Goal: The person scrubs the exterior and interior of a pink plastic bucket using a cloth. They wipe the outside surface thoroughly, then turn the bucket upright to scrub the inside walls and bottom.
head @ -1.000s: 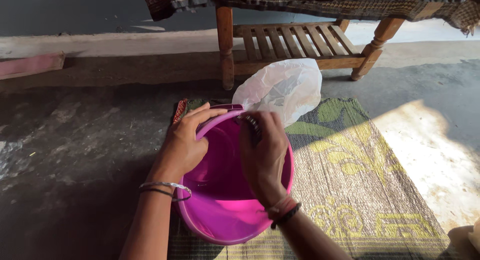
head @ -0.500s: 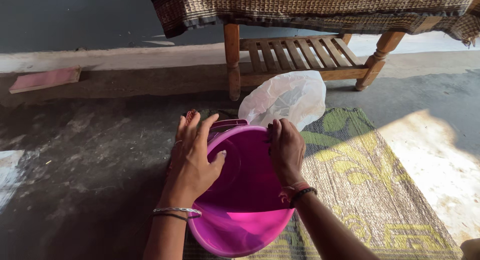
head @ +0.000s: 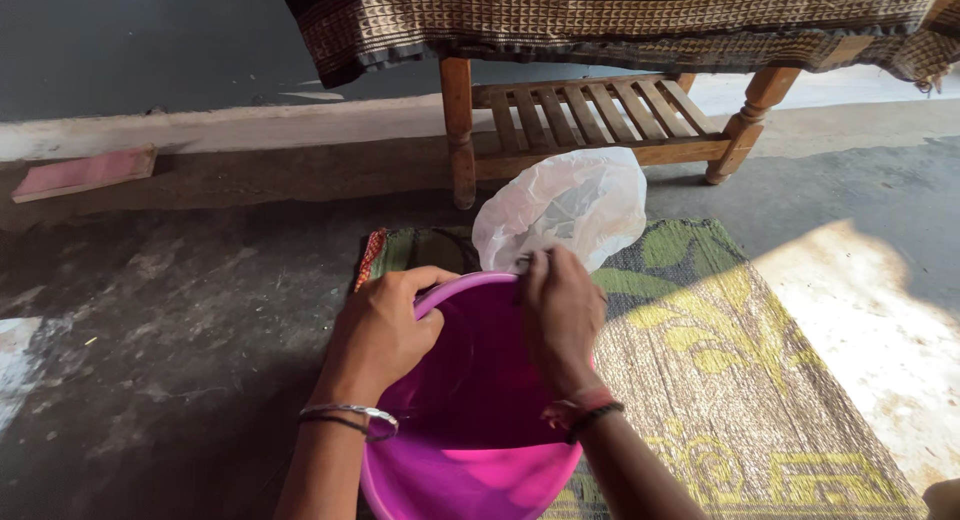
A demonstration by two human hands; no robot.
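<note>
A bright pink plastic bucket lies tilted on a woven green and yellow mat, its mouth facing me. My left hand grips the near left part of the rim, thumb over the edge. My right hand rests on the far rim with its fingers curled over a small dark scrub pad, which is mostly hidden. Both wrists wear bangles and thread bands.
A crumpled white plastic bag lies just behind the bucket. Beyond it stands a wooden bench with a slatted lower shelf and a brown patterned cloth draped over it. A pink board lies far left on the concrete floor.
My left hand went from lying flat inside the bucket to gripping its rim. The right hand slid up to the far rim. The bucket shifted slightly toward me.
</note>
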